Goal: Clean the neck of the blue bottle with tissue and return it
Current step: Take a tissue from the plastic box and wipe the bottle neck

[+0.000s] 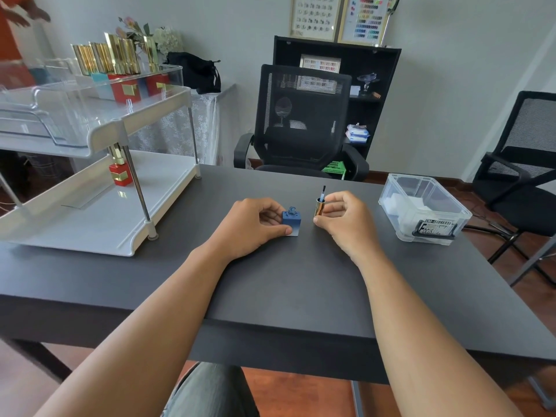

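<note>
Right now my left hand [252, 225] pinches the small square blue glass nail-polish bottle [291, 221] between thumb and curled fingers, steadying it upright on the dark grey table [301, 290], roughly at the middle of the top and just in front of me. Its threaded neck is bare and points straight up, so its long axis is vertical, with a pale patch showing at the base by my thumb. My right hand [343, 219] is curled round the gold cylindrical cap [319, 206], held just beside the bottle with its thin brush sticking up and slightly away from me; the cap's long axis runs near vertical too. As I judge it, the bottle is open and the wiping has not begun, since I hold no tissue. To do this well I should park the cap somewhere the wet brush touches nothing, keep the bottle level so nothing spills, then fetch tissue, probably the white stuff in the clear plastic box [421, 206] at my right, though I cannot be sure what that is. The white two-tier shelf rack [99, 218] at my left is where I'd expect the bottle to go back.
</note>
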